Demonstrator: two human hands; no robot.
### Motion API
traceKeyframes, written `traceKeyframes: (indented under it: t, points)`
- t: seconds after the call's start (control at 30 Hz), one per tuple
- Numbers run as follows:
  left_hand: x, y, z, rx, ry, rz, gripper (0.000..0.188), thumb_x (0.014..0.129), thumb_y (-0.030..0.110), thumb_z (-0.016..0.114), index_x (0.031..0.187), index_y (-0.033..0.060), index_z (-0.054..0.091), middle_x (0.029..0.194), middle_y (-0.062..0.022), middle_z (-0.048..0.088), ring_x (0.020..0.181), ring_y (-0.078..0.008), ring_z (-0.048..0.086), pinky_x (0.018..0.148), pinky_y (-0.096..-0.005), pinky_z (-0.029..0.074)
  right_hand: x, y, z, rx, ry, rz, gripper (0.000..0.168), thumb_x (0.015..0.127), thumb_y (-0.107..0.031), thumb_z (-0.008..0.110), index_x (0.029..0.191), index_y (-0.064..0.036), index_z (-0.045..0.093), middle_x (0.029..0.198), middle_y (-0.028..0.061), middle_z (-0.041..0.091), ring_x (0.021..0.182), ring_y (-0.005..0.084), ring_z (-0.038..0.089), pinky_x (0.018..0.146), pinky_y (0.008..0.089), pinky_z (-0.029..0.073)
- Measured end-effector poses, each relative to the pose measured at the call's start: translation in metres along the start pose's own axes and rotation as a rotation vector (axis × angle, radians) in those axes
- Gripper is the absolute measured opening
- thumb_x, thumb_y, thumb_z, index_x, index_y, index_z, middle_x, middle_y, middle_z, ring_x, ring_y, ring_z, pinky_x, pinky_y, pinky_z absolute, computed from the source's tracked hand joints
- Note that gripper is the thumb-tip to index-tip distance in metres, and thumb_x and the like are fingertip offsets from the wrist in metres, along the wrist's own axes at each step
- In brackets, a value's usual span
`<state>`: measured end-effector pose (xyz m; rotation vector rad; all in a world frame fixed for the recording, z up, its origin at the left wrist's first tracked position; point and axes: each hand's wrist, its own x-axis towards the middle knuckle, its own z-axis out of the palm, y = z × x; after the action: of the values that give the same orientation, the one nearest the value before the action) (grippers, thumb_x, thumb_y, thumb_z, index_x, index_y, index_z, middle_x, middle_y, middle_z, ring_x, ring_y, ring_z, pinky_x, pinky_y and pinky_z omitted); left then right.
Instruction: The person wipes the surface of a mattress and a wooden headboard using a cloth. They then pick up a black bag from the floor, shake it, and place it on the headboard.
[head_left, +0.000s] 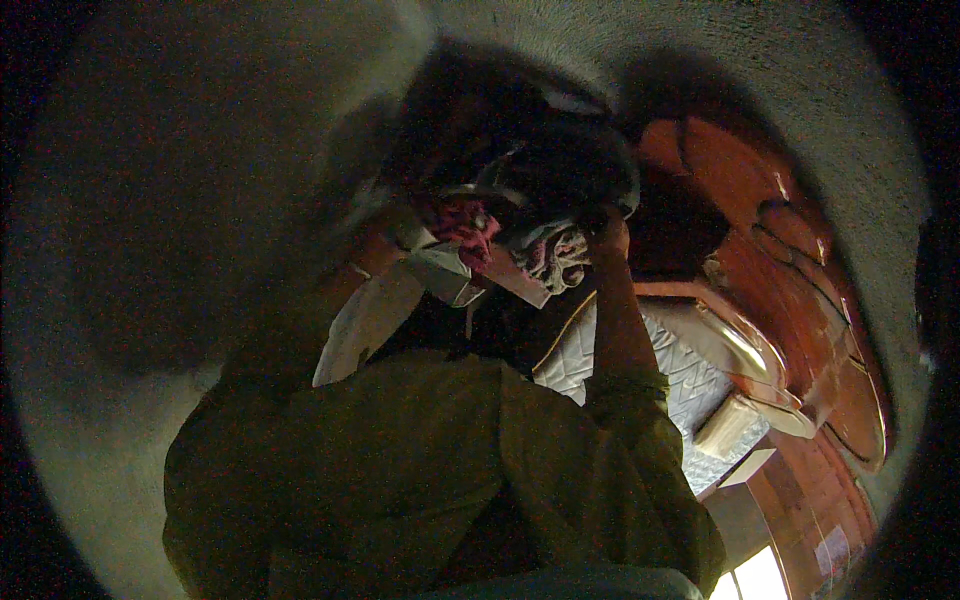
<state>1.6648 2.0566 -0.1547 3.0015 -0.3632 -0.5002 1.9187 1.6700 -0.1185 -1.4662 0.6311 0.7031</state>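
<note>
A dark bag-like object with a pale curved edge stands in deep shadow before me. My right hand is curled at its lower right edge, beside a crumpled patterned cloth. On the other side, my left hand reaches in near a crumpled pink cloth; shadow hides its fingers. White folded material lies just below the pink cloth. A longer pale sheet or cloth hangs beside my left forearm. Darkness hides what is inside the dark object.
To the right stands a bed with a carved, glossy wooden headboard and a quilted silvery mattress. A pale rolled or block-like item rests on the mattress. A grey wall runs behind the headboard. Bright light enters at the lower right.
</note>
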Motion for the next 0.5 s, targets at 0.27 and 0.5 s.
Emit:
traceKeyframes:
  t: [0.27,0.5]
  points:
    - [-0.101,-0.042,0.033,-0.563,0.307,-0.447,0.032,0.088,0.025,0.055,0.115,0.0094,0.054,0.107,-0.0143,0.057,0.097,-0.0246,0.055,0.082,-0.04,0.045,-0.107,-0.065,0.031,0.747,-0.389,0.02,0.044,0.083,-0.025,0.055,0.121,-0.002,0.047,0.119,0.0123,0.054,0.107,0.0297,0.051,0.093,0.0431,0.042]
    - [-0.073,0.034,-0.137,-1.909,0.588,-0.854,0.04,0.088,0.022,0.054,0.123,0.0047,0.048,0.112,-0.0117,0.057,0.101,-0.0222,0.055,0.081,-0.0375,0.046,-0.111,-0.067,-0.061,0.705,-0.407,-0.065,0.04,0.073,-0.017,0.055,0.111,-0.002,0.055,0.111,0.0143,0.058,0.102,0.0305,0.053,0.091,0.0425,0.043]
